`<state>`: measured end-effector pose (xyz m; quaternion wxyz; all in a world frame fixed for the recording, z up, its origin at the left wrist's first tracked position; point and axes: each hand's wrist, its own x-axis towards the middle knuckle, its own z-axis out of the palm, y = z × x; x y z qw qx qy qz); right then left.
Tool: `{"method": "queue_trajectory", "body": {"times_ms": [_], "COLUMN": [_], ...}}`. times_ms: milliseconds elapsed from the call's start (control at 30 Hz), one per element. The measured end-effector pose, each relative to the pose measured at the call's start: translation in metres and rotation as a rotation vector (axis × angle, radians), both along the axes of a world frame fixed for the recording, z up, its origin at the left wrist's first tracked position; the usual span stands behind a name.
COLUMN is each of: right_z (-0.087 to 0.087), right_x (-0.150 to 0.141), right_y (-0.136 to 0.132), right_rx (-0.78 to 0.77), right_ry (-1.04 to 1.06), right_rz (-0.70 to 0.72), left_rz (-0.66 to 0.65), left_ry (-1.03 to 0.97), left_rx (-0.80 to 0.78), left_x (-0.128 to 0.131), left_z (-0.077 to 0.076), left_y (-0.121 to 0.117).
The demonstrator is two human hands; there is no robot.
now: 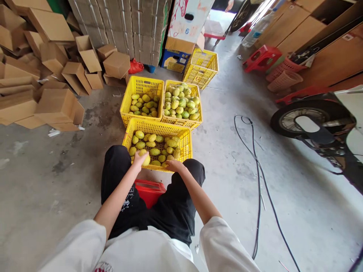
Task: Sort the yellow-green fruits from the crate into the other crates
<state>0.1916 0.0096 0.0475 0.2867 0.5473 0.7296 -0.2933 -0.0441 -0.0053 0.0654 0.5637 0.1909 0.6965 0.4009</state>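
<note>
My left hand (138, 160) grips a yellow oval fruit (146, 159) above the near left part of the front yellow crate (185, 133). At the crate's near rim, my right hand (174, 165) reaches in with its fingers curled at another yellow-green fruit (165, 164); the fingertips are partly hidden. Around both hands, several yellow-green fruits (155, 152) lie loosely on the crate floor, with a denser heap on the right side. Touching the front crate's far side are a back left crate (141, 81), partly filled, and a back right crate (195, 88), heaped with fruit.
Cardboard boxes (58, 105) are piled at left. Another yellow crate (211, 68) stands behind. A black cable (258, 166) lies on the floor at right, near a motorbike wheel (300, 118). A red stool (262, 57) is farther back. Something red (149, 190) sits between my knees.
</note>
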Motion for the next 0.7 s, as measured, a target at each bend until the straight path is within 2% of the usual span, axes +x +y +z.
{"method": "queue_trajectory", "body": {"times_ms": [67,167,233,267,333,400,467,500,533,567,633,700], "right_z": [-0.001,-0.001,-0.001,-0.002,-0.005,-0.007,-0.009,-0.009,-0.009,-0.010,-0.011,-0.013], "right_x": [-0.002,-0.002,-0.001,-0.002,-0.002,-0.002,-0.001,-0.001,0.000,0.000,-0.002,-0.007], "right_y": [0.002,0.004,0.004,0.005,0.005,0.006,0.007,0.007,0.007,0.006,0.004,0.001], "right_rx": [0.015,0.039,0.045,0.043,0.036,0.029,0.027,0.025,0.021,0.013,-0.025,-0.086], "right_ry": [0.020,0.011,0.010,0.012,0.020,0.023,0.023,0.022,0.020,0.018,0.013,0.009], "right_rz": [0.004,0.000,-0.003,-0.004,-0.009,-0.016,-0.021,-0.021,-0.019,-0.014,0.006,0.032], "left_rz": [0.026,-0.022,-0.087,-0.113,-0.198,-0.391,-0.754,-1.016,-1.252,-1.420,-1.480,-1.503], "left_ry": [0.003,-0.114,-0.104,-0.077,0.001,0.142,0.426,0.589,0.774,0.945,1.035,1.037], "left_rx": [0.106,0.509,0.682,0.709,0.648,0.456,0.187,0.071,-0.018,-0.076,-0.087,-0.073], "left_x": [-0.009,-0.040,-0.062,-0.069,-0.072,-0.059,-0.036,-0.024,-0.012,-0.001,0.013,0.016], "left_z": [0.031,0.078,0.093,0.094,0.079,0.050,0.018,0.004,-0.007,-0.016,-0.026,-0.030], "left_y": [0.049,0.107,0.120,0.117,0.093,0.053,0.009,-0.011,-0.027,-0.038,-0.045,-0.034]}}
